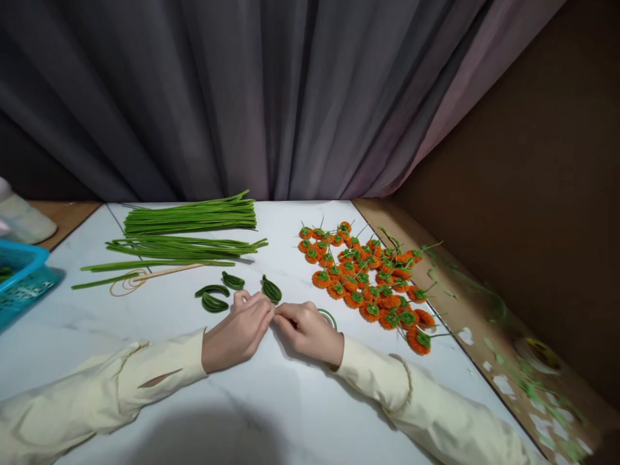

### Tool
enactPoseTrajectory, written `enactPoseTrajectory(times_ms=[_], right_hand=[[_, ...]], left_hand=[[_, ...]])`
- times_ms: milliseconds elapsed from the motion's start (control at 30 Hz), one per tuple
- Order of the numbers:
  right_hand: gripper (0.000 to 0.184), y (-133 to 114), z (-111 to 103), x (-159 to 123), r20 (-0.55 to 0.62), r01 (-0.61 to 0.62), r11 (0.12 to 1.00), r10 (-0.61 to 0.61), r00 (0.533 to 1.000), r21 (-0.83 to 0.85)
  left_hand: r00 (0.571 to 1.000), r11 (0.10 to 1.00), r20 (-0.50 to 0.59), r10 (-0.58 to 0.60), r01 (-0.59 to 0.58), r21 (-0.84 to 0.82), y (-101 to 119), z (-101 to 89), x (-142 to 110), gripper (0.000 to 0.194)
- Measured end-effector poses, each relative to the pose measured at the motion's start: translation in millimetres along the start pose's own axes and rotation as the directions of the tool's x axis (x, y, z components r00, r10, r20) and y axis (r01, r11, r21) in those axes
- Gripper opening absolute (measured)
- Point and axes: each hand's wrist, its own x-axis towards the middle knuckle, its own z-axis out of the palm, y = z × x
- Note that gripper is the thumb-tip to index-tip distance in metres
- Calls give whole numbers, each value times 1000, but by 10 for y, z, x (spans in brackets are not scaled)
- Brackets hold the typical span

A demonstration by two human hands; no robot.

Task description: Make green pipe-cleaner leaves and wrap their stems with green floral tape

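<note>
My left hand (241, 329) and my right hand (311, 330) meet fingertip to fingertip over the white tabletop. A dark green pipe-cleaner leaf (271, 289) sticks up just beyond my left fingers, which close at its lower end. My right thumb and forefinger are pinched together at the same spot; what lies between them is hidden. Left of it lie more dark green looped leaves (215, 302), one of them (233, 280) further back. Behind my right wrist, a green ring (328, 318), perhaps a tape roll, is partly covered.
Bundles of bright green pipe cleaners (188, 216) lie at the back left, beside a thin wooden stick (169, 270). Orange pipe-cleaner persimmons (353, 299) with green tops spread at right. A blue basket (29, 278) stands far left. Scraps (504, 385) litter the brown right-hand surface.
</note>
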Motion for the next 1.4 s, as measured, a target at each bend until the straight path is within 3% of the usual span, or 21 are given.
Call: enactPoseTrajectory(times_ms=[133, 267, 400, 500, 600, 833, 1100, 1200, 1400], right_hand=[[21, 13, -93, 21, 47, -69, 993, 65, 997, 96], [26, 26, -150, 33, 130, -102, 964, 71, 989, 245], [33, 48, -175, 54, 226, -167, 853, 59, 972, 494], [37, 83, -174, 75, 281, -210, 741, 30, 959, 638], [38, 109, -171, 91, 321, -248, 671, 15, 947, 699], [36, 68, -196, 95, 371, -291, 631, 6, 929, 719], [29, 35, -229, 95, 392, -326, 696, 69, 917, 640], [27, 19, -225, 96, 396, -328, 778, 112, 912, 536], [28, -83, -122, 63, 177, -203, 963, 171, 969, 180]], left_hand=[[993, 980, 56, -103, 111, -167, -21, -28, 23, 24], [962, 888, 149, -230, 270, -372, -34, -67, 49, 31], [912, 726, 228, -342, 410, -552, -23, -81, 59, 35], [901, 650, 227, -369, 425, -630, -17, -74, 69, 37], [911, 655, 229, -343, 407, -637, -19, -72, 81, 38], [936, 791, 188, -298, 353, -500, -36, -57, 78, 35], [964, 855, 107, -244, 266, -446, -22, -36, 65, 32], [983, 918, 58, -177, 186, -350, -12, -20, 52, 29], [989, 969, 63, -134, 144, -199, -2, -2, 37, 28]])
